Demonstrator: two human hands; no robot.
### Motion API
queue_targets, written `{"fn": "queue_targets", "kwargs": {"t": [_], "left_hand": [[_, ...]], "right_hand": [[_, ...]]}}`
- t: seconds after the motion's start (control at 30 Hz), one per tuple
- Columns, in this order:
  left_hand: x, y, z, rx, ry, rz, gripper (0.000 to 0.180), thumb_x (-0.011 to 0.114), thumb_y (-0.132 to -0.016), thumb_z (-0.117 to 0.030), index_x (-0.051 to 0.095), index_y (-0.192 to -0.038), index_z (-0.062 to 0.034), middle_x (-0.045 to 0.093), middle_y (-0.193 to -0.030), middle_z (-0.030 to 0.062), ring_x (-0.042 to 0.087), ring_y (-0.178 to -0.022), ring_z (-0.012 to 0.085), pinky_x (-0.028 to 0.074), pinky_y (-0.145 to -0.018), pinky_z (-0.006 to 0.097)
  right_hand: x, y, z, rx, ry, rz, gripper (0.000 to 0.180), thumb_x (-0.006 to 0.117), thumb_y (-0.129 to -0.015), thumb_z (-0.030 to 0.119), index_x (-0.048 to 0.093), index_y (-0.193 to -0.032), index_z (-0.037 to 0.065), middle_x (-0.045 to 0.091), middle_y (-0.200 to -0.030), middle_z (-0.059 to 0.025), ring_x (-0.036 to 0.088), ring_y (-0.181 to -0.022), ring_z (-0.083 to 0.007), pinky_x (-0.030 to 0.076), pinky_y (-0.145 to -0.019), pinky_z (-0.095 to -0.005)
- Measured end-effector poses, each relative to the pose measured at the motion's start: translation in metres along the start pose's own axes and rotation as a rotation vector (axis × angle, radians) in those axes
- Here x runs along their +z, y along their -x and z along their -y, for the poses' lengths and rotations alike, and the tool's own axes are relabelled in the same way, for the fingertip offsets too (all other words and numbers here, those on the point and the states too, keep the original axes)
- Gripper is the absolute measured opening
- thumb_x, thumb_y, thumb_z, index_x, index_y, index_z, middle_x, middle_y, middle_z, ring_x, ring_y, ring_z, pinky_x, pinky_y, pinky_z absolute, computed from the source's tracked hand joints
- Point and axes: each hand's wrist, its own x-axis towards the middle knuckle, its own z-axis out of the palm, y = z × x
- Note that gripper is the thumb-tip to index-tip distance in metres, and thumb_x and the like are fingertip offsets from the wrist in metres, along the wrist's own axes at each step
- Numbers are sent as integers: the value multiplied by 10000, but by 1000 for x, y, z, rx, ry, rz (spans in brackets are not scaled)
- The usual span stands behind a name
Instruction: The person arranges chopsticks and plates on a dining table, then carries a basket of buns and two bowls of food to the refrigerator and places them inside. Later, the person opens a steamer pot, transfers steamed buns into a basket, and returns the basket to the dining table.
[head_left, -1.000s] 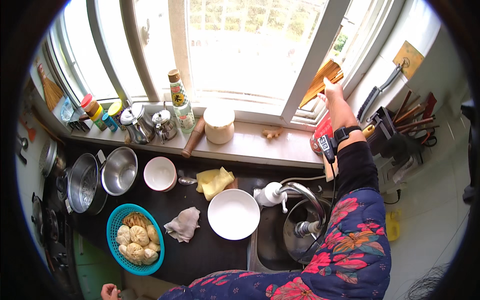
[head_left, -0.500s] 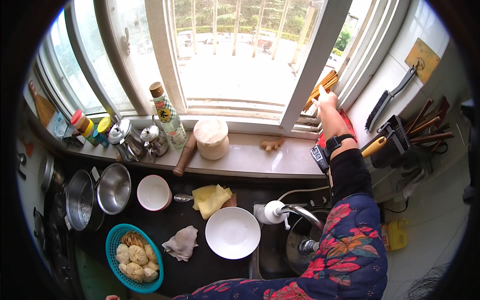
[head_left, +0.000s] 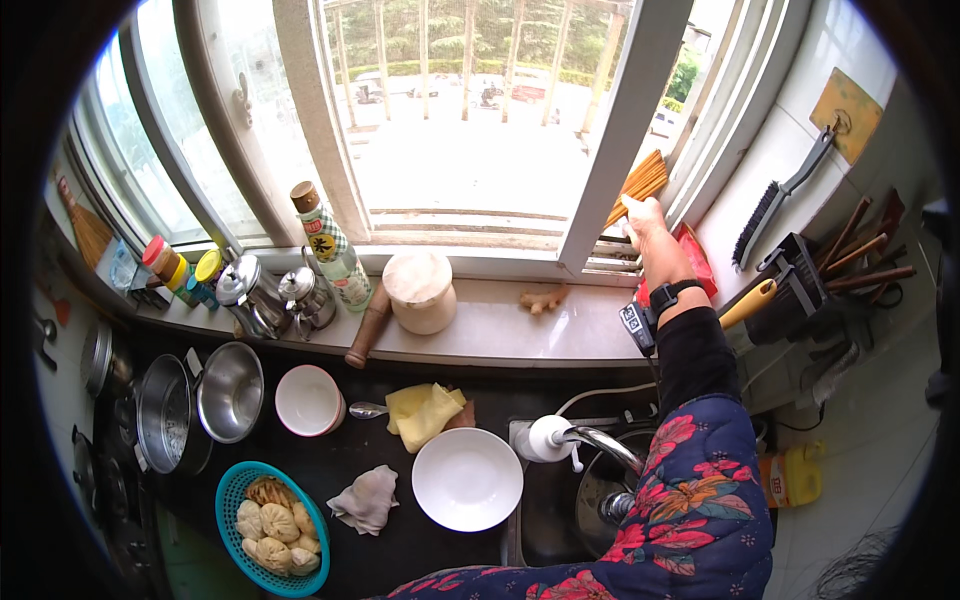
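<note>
**Reaching for chopsticks at the sill's right end**

Right hand (head_left: 648,222) stretched up past the window frame, fingers closed round a bundle of chopsticks (head_left: 640,182) propped by the sill's (head_left: 500,330) right end, presumably for drying. Left hand out of sight.

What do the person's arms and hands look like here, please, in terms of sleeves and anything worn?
Only the right arm shows. Its sleeve is dark navy with a bold floral print in red, pink and teal, over a black inner sleeve that reaches the wrist. A black wristband sits there, with a small black device hanging by it. The right hand is bare. The left hand is out of view.
</note>
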Motion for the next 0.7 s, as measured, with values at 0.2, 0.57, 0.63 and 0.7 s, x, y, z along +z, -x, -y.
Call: {"fn": "queue_targets", "kwargs": {"t": [0.2, 0.57, 0.63, 0.7], "left_hand": [[-1, -4, 2, 6, -20, -2, 196, 609, -901, -154, 594, -1089, -102, 630, -914, 18, 602, -783, 115, 473, -568, 243], [-7, -8, 31, -4, 14, 6, 203, 611, -898, -153, 592, -1094, -103, 640, -907, 27, 601, -740, 119, 467, -535, 238], [-9, -9, 36, 16, 35, 11, 202, 612, -896, -151, 593, -1091, -102, 641, -891, 29, 599, -729, 119, 466, -532, 238], [-9, -11, 38, -13, 62, 25, 198, 611, -896, -149, 593, -1088, -103, 639, -876, 28, 597, -723, 118, 466, -531, 238]], "right_hand": [[4, 16, 14, 159, 178, -82, 268, 635, -853, 114, 570, -1093, 13, 640, -898, -111, 601, -658, -180, 447, -520, -344], [14, 11, 24, -70, 211, -135, 436, 618, -832, 79, 449, -1233, 39, 621, -857, -134, 588, -547, -213, 429, -387, -334], [13, 4, 14, -112, 289, -195, 526, 636, -811, 66, 417, -1288, 45, 630, -941, -158, 639, -674, -250, 507, -505, -362], [12, -6, 5, -168, 350, -209, 732, 668, -783, 63, 289, -1409, 47, 557, -1203, -221, 591, -1046, -308, 466, -892, -357]]}}
